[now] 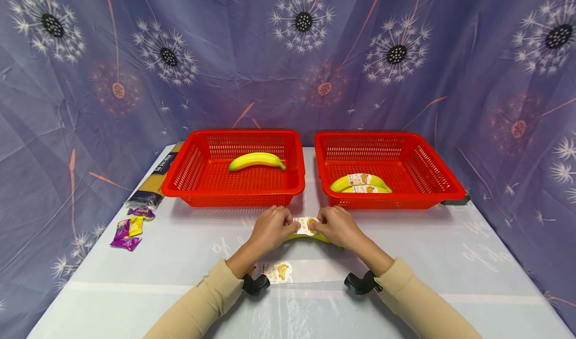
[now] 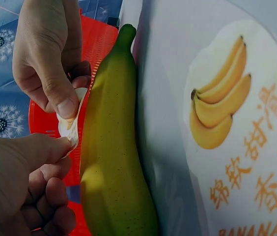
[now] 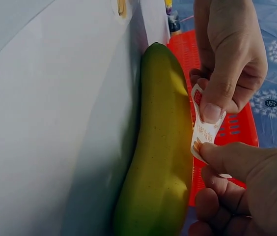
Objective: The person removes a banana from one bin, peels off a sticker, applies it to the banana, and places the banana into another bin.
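Both hands are at one white banana-print sticker (image 1: 306,225), just over a yellow-green banana (image 3: 158,137) lying on the table. My left hand (image 1: 272,224) pinches the sticker's left end between thumb and forefinger. At its right end, my right hand (image 1: 339,225) pinches it the same way. In the wrist views the sticker (image 2: 71,125) bends between the thumbs, close against the banana's far side; whether it touches the skin I cannot tell. Between the forearms lies a clear backing strip (image 1: 315,271) bearing another banana sticker (image 1: 282,271).
A red basket (image 1: 243,199) at the back left holds one plain banana (image 1: 256,161). Another red basket (image 1: 396,202) at the back right holds two stickered bananas (image 1: 360,181). Purple and yellow candies (image 1: 130,229) and a brown-gold packet (image 1: 153,185) lie at the left edge.
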`<state>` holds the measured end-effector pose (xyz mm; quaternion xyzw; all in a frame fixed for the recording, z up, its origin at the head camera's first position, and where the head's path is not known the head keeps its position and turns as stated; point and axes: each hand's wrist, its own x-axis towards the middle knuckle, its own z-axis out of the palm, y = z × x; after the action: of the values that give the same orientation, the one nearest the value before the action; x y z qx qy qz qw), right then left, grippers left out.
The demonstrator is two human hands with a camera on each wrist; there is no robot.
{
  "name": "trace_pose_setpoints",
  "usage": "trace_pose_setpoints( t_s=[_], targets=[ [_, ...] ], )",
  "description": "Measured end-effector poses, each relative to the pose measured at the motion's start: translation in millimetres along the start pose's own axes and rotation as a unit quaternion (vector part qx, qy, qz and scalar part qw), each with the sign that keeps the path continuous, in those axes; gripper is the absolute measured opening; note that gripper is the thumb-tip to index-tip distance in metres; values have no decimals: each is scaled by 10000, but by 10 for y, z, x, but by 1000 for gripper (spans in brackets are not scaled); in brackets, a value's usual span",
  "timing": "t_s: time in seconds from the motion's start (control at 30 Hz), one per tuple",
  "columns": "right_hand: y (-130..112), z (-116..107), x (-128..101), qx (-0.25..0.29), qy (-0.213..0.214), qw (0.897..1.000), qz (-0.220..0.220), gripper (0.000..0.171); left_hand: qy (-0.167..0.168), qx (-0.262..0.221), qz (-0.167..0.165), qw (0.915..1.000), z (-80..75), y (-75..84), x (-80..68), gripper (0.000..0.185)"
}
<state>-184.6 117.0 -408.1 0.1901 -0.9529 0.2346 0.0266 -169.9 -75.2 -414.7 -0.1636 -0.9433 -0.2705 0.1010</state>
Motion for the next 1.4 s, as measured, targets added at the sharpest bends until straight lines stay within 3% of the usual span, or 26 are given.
trace_pose_setpoints(
  t_s=[0.23,0.5,0.8,0.93,1.17,1.4],
  targets=[
    [19,49,-39,-270,322,9985,-357,33,56,168,194,9997,34,-10,-9,25],
    [12,95,-61,-438,581,9963,-452,31,142,351,372,9986,64,-5,-29,25],
    [58,179,-62,-1008,1073,9859,-799,35,787,747,801,9909,137,-24,-36,28],
    [130,174,-89,-792,1185,9860,-870,34,732,660,742,9924,131,-46,-37,24],
    [240,129,-165,-220,1195,9866,-1094,30,443,-17,615,9971,69,-69,-102,32],
    [240,209,-190,-356,1523,9708,-1816,20,676,339,883,9932,135,-51,-144,24]
  ],
)
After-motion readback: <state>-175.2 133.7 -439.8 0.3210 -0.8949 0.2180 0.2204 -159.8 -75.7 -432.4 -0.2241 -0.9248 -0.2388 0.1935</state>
